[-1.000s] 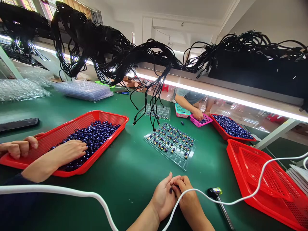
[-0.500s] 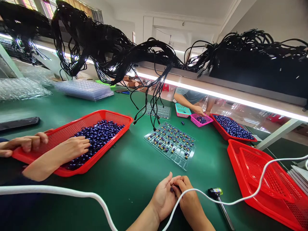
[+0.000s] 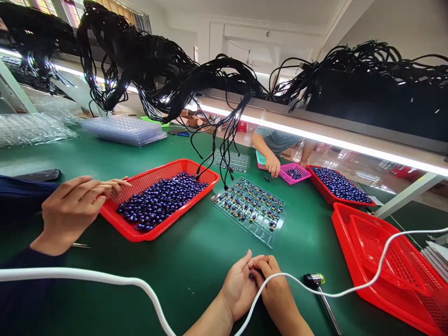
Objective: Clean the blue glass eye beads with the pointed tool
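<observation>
Head view: one dark piece between my fingers, tray largely filled

Lower centre of the frame: my left hand (image 3: 238, 284), palm up, thumb well apart from the fingers, fingertips meeting those of the other hand; whether they grip, I cannot tell. My right hand (image 3: 271, 279) is drawn narrow, finger and thumb pinching a small, dark, rounded piece (image 3: 251, 276). Finer detail on it is too small to read.

Progress, as I judge it: most cells of the clear plastic tray (image 3: 262, 232), centre right, carry dark blue, bead-like parts with yellow bits. Toward its lower edge several cells show only clear plastic, so filling looks well along, not complete. The piece I hold is apart from the tray.

Around: left of centre, a red perforated plastic basket (image 3: 154, 175) heaped with glossy dark blue beads (image 3: 161, 200); a co-worker's hand (image 3: 70, 205) lies beside its left end. Farther up, right of centre, another co-worker's hand (image 3: 273, 164) is near a loose blue piece on the table and a pink plastic basket (image 3: 296, 181). Lower right: a small mallet with a black and yellow-green head (image 3: 315, 280).

In the way: a white cable (image 3: 140, 282) crosses in front of my right hand; ends of thin black cables (image 3: 227, 140) hang by the tray's upper left corner.
</observation>
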Demonstrator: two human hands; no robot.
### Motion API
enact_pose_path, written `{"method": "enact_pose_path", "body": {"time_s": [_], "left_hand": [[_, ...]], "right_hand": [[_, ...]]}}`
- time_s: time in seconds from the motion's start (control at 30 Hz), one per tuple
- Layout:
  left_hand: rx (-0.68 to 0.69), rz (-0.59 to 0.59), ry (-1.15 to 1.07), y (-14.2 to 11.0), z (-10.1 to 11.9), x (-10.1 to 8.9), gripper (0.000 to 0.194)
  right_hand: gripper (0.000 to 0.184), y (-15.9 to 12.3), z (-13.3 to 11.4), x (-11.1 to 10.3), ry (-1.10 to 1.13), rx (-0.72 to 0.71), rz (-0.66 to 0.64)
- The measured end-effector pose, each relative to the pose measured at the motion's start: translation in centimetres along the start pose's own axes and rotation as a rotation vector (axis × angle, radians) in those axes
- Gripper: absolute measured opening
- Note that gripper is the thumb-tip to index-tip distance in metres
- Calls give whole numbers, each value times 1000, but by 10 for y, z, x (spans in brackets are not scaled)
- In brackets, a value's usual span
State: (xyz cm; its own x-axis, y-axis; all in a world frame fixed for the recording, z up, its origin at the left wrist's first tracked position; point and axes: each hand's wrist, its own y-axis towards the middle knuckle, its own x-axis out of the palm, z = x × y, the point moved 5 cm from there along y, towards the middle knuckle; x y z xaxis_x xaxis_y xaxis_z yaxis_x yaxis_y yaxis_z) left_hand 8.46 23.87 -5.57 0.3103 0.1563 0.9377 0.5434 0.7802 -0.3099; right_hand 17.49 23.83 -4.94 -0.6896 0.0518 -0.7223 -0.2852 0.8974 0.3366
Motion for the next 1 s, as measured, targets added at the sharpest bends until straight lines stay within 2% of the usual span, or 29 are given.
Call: {"method": "enact_pose_path", "body": {"time_s": [0.2,0.4,1.0], "left_hand": [[-4,12,-3,-1,1,2,39],[-12,-26,21,-3,0,6,40],[-6,56,-14,-1,1,1,38]], "right_hand": [[20,1,-3,-2,-2,-11,5],[19,0,-1,-2,-7,-15,-5],[17,1,-6,-6,-24,5,30]]}}
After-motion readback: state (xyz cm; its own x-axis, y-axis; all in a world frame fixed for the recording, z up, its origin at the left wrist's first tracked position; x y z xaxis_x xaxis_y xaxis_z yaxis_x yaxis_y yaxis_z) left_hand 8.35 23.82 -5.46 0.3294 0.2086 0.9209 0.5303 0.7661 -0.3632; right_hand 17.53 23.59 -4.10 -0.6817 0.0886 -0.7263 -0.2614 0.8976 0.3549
